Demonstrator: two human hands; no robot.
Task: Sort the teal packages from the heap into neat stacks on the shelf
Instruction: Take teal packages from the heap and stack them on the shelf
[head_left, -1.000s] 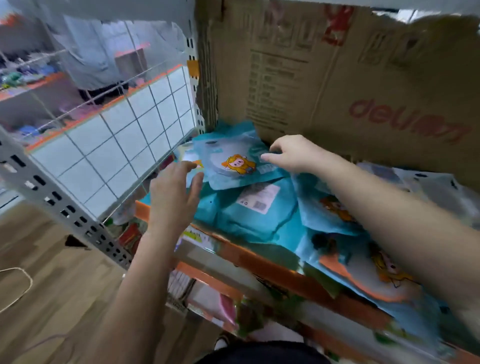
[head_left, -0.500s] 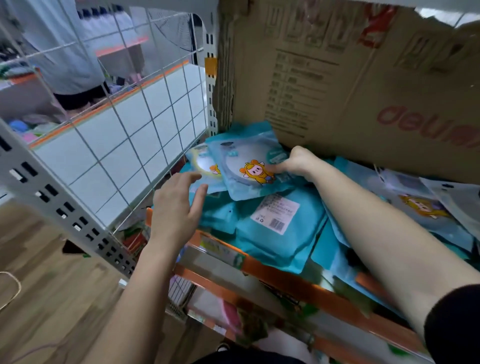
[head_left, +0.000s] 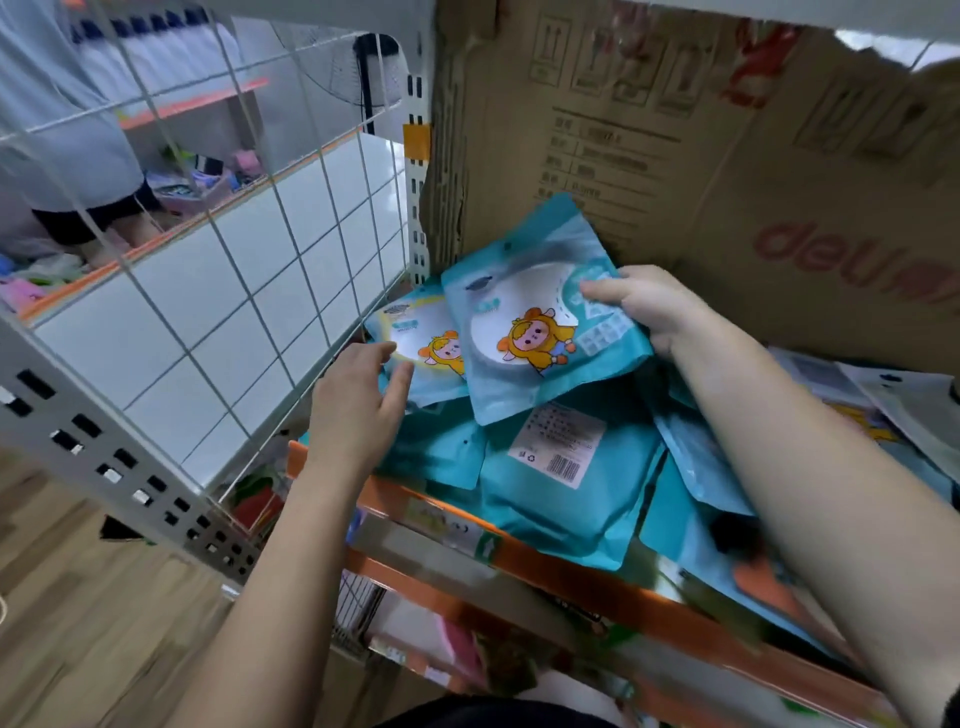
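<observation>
Lifted higher, teal package (head_left: 524, 332) pinched in right hand (head_left: 660, 312); left hand (head_left: 353, 405), fingers loose, now closer

- My right hand (head_left: 655, 310) has gone from touching the top teal package (head_left: 524, 338) to gripping it, its far edge raised toward the cardboard box (head_left: 727, 171).
- My left hand (head_left: 356, 410) has moved closer to the cardboard box, fingertips reaching the second package (head_left: 418, 332).

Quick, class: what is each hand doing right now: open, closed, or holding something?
Left hand: open, fingers relaxed, holding nothing.
Right hand: holding the top teal package by its right edge.
</observation>
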